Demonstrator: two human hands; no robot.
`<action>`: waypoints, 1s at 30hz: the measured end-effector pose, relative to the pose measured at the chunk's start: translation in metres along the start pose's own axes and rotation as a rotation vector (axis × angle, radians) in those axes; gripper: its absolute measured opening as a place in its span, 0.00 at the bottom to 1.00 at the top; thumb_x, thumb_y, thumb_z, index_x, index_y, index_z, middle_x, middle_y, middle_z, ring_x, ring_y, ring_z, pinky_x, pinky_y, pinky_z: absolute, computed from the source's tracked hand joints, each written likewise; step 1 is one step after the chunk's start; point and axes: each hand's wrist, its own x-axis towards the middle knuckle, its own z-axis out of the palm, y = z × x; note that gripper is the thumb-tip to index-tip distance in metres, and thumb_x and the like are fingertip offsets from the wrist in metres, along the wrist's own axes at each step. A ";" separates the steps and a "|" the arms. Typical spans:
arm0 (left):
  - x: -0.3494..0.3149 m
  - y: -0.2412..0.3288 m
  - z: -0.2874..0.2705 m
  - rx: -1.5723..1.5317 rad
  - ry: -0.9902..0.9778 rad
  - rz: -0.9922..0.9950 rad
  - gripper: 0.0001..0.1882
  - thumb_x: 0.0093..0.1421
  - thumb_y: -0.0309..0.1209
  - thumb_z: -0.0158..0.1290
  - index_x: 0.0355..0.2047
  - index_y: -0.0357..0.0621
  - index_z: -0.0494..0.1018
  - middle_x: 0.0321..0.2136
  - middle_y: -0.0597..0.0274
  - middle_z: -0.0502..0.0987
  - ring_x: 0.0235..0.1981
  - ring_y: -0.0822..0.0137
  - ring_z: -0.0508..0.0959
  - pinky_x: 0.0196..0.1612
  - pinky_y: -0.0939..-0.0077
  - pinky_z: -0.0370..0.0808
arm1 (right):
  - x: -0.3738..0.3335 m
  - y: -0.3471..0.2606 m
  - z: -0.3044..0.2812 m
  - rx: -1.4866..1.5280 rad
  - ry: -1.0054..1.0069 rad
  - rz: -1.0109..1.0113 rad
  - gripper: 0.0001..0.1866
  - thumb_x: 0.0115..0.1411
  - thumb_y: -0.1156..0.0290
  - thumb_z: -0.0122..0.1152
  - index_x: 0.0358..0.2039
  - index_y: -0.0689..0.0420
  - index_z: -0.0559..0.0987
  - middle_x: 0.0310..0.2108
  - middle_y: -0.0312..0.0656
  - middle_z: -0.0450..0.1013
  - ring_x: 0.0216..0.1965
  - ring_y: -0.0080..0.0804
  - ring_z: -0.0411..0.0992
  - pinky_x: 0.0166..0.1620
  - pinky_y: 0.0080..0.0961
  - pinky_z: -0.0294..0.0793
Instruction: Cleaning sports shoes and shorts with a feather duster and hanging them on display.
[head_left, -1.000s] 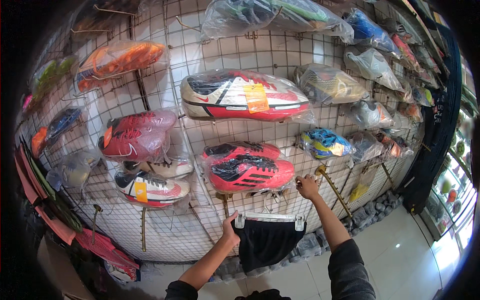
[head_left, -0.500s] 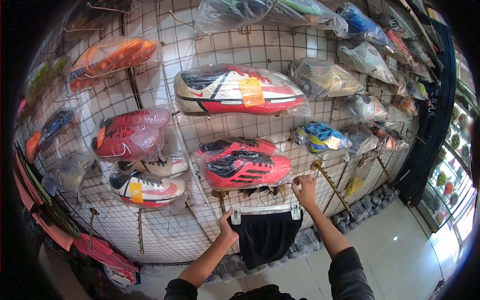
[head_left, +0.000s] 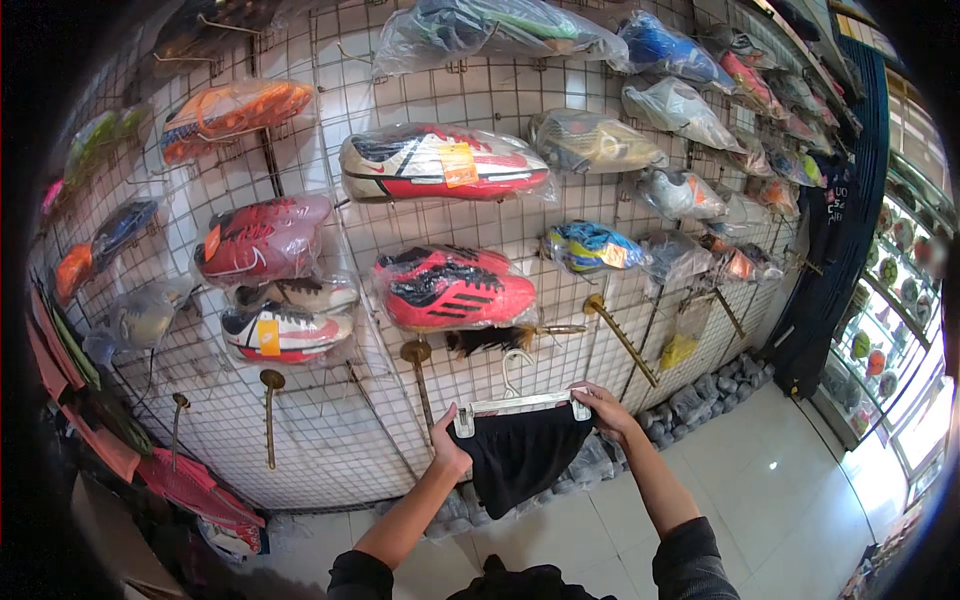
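Note:
A black pair of shorts or skirt (head_left: 522, 455) hangs from a white clip hanger (head_left: 520, 402), held up between my hands. My left hand (head_left: 449, 442) is closed around the hanger's left end, by its clip and the cloth. At the right end my right hand (head_left: 602, 408) grips the hanger by the other clip, thumb and fingers closed on it. The hanger's hook (head_left: 513, 370) points up and is apart from the wall rods. Just above it, a dark-bristled brush (head_left: 490, 340) with a thin handle sits under a bagged red shoe pair (head_left: 460, 290).
Ahead rises a wire grid wall (head_left: 330, 430) with several bagged shoes, such as a white and red pair (head_left: 440, 165). Brass display rods (head_left: 625, 345) stick out from it. Grey wrapped bundles (head_left: 690, 405) line its foot. Dark garments (head_left: 835, 220) hang at right; tiled floor (head_left: 740, 490) lies below.
My right hand has come down from beside the red shoes onto the hanger's right end. The hanger and black garment have tilted slightly, and the view has shifted.

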 end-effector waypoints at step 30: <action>-0.263 0.186 -0.115 0.437 0.015 -0.009 0.24 0.65 0.40 0.38 0.56 0.39 0.59 0.52 0.50 0.67 0.52 0.58 0.69 0.54 0.60 0.64 | -0.031 0.115 0.256 0.006 -0.218 0.079 0.13 0.59 0.69 0.55 0.43 0.59 0.72 0.35 0.41 0.75 0.37 0.24 0.73 0.40 0.19 0.71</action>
